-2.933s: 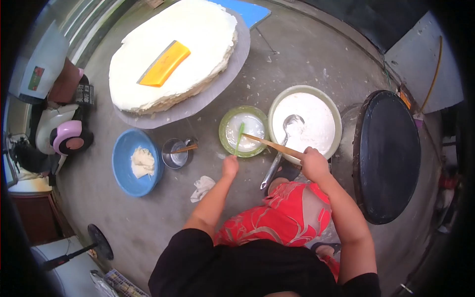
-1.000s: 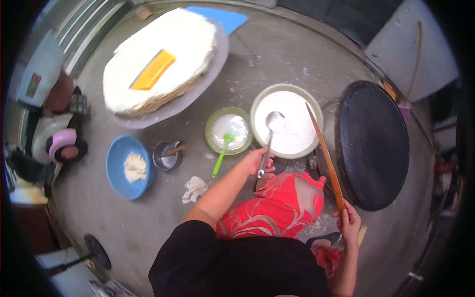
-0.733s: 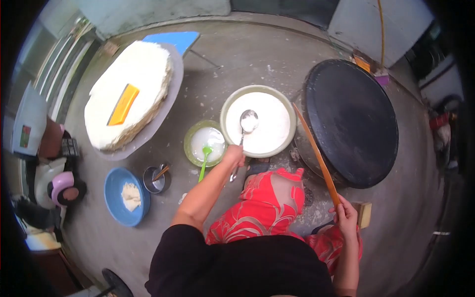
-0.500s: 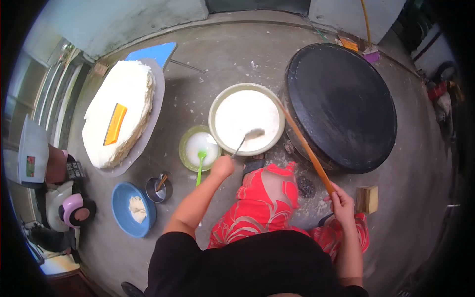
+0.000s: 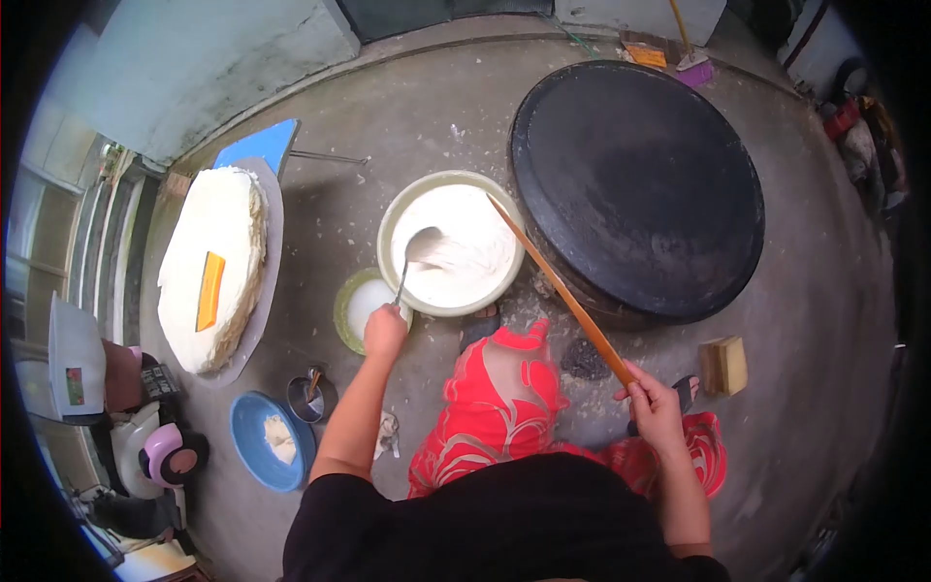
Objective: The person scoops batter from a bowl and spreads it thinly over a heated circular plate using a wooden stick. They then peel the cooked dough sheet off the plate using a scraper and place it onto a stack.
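A metal ladle (image 5: pixel 421 243) is in my left hand (image 5: pixel 385 331), whose fingers are closed round its handle. Its bowl rests at the left part of the white batter (image 5: pixel 464 233) inside a wide pale basin (image 5: pixel 386 229). My right hand (image 5: pixel 653 403) grips the lower end of a long flat wooden stick (image 5: pixel 572 299); the far tip of the stick reaches the basin's right rim. Right of the basin stands a large round black griddle (image 5: pixel 640 184). A green bowl (image 5: pixel 343 312) of white liquid sits partly behind my left hand.
At left, a tall stack of thin white sheets (image 5: pixel 208 228) carries an orange-handled scraper (image 5: pixel 210 291). A blue basin (image 5: pixel 242 427) with dough and a metal pot (image 5: pixel 303 403) stand on the floor. A block (image 5: pixel 729 367) lies near my right foot.
The ladle has gone from the right part of the batter to the left, and the batter's surface now shows swirls. The view has shifted; the stick stays in my right hand.
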